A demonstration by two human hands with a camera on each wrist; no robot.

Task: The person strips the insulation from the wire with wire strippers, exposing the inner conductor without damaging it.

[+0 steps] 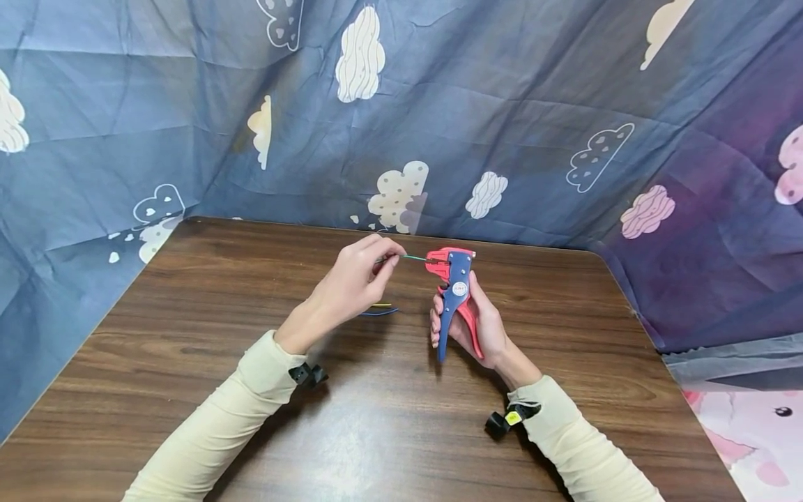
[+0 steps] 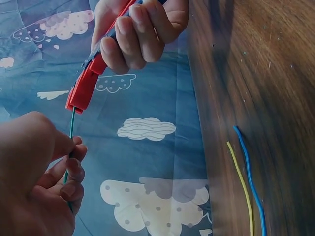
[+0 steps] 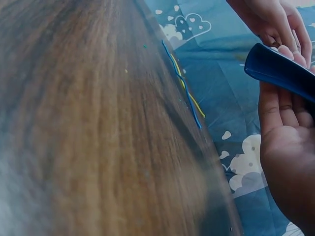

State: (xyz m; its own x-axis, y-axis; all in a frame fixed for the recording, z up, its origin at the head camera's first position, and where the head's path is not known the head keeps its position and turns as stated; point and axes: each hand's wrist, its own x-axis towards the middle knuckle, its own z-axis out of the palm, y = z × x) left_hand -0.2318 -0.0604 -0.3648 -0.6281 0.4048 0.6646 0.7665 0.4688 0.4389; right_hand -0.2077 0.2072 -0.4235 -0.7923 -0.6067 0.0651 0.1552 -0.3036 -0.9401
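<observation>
Cloud-print cloth (image 1: 439, 115) is hanging behind a wooden table (image 1: 389, 418); head view: left hand (image 1: 360, 275), fingers closed in a pinch, is holding one green wire (image 1: 414, 258) at the red mouth of one wire stripper (image 1: 460, 288), whose spread handles the right hand (image 1: 486, 328) is gripping with curled fingers. Left wrist view: blue wire (image 2: 250, 178) and yellow wire (image 2: 243, 184) are lying on the table; keeping the green wire straight, fingertips clear, is seeming advisable. Right wrist view: stripper's blue handle (image 3: 280, 71) is crossing the right hand's fingers.

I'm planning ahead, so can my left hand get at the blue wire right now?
Probably not without letting go: the left hand pinches the green wire, though the blue wire lies nearby on the table, apparently uncovered.
</observation>
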